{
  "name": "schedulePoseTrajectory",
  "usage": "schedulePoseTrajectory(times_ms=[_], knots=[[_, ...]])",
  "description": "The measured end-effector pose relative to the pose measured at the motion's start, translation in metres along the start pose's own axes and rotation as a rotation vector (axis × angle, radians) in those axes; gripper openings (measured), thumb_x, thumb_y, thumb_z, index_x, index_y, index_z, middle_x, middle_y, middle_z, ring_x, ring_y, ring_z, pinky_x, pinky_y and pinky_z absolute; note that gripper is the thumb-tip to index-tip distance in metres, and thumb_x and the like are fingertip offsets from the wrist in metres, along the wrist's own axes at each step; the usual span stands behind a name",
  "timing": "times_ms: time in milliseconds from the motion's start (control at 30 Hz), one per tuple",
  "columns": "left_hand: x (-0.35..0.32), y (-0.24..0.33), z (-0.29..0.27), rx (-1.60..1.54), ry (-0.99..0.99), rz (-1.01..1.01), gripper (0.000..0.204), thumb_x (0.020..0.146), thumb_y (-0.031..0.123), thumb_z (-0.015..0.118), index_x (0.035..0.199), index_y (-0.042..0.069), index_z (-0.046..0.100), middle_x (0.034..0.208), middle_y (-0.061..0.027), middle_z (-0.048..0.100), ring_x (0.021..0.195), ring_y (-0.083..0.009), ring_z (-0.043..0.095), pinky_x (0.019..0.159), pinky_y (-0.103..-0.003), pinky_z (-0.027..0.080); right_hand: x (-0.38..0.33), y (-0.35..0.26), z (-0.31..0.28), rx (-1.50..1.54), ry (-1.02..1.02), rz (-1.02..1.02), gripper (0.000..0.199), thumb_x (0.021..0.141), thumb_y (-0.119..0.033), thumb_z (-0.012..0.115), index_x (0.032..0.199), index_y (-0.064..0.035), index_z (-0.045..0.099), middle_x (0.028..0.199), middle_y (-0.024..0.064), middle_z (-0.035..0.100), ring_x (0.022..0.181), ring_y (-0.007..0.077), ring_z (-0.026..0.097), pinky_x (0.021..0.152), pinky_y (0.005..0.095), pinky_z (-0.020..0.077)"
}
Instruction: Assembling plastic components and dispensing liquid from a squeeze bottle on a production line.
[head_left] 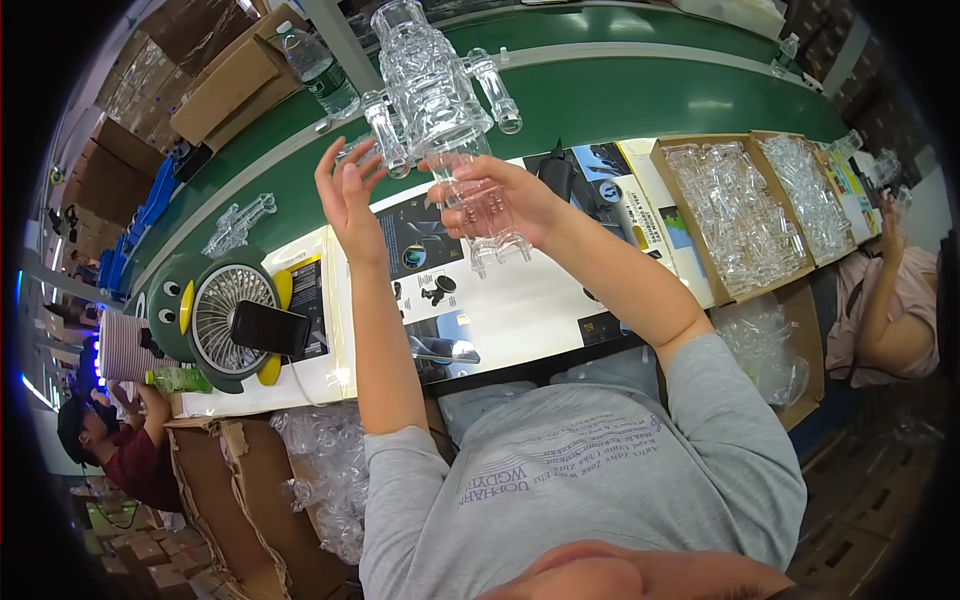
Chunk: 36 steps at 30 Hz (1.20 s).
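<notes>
A large clear plastic figure (437, 90), with a knobbed body and an arm-like piece on each side, is held up over the bench. My right hand (500, 203) wraps its fingers round the lower part, and the short legs stick out below the palm. Close to the figure's left arm piece, my left hand (350, 195) is raised with its fingers spread. It appears to hold nothing; whether a fingertip touches the arm piece I cannot tell. A smaller clear plastic part (240, 222) lies on the green bench to the left.
Cardboard boxes of clear plastic parts (735, 215) stand at the right, near another person (890, 300). A penguin-shaped fan (225, 315) with a phone (270, 328) sits at left. Beyond it is a person in dark red (140, 450). A water bottle (318, 70) stands behind. Open cartons (235, 510) flank me.
</notes>
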<state>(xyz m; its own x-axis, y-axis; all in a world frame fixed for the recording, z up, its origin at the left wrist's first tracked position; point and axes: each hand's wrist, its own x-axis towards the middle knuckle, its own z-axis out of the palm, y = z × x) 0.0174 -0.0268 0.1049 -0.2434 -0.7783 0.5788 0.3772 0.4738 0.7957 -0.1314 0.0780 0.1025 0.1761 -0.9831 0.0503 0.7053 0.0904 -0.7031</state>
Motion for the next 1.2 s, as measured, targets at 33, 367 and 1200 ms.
schedulePoseTrajectory(times_ms=[33,367,1200], knots=[[-0.003,-0.009,-0.003,-0.001,-0.006,0.001,0.039,0.094,0.026,0.041,0.124,0.000,0.037,0.113,-0.0184,0.052,0.096,-0.0206,0.056,0.083,-0.030,0.045,-0.001,0.001,-0.002,-0.027,0.002,-0.004,0.051,0.081,-0.022,0.052,0.126,-0.0034,0.039,0.092,0.0076,0.056,0.068,0.0147,0.053,0.064,0.0272,0.0471],[-0.036,-0.109,-0.054,0.092,0.128,-0.317,0.026,0.094,0.021,0.044,0.113,0.004,0.043,0.096,-0.0128,0.060,0.068,-0.0146,0.061,0.061,-0.022,0.046,-0.008,0.006,-0.006,-0.192,-0.108,-0.068,0.052,0.076,-0.010,0.055,0.126,-0.0077,0.040,0.087,0.0103,0.057,0.069,0.0202,0.057,0.061,0.0285,0.0443],[-0.059,-0.135,-0.031,0.331,-0.014,-0.346,0.018,0.092,0.014,0.046,0.104,0.001,0.047,0.079,-0.0073,0.058,0.055,-0.0078,0.049,0.052,-0.021,0.040,-0.005,-0.170,-0.175,-2.192,0.805,-0.228,0.058,0.063,-0.028,0.070,0.115,-0.0141,0.052,0.093,0.0107,0.061,0.089,0.0264,0.061,0.074,0.0377,0.0483]])
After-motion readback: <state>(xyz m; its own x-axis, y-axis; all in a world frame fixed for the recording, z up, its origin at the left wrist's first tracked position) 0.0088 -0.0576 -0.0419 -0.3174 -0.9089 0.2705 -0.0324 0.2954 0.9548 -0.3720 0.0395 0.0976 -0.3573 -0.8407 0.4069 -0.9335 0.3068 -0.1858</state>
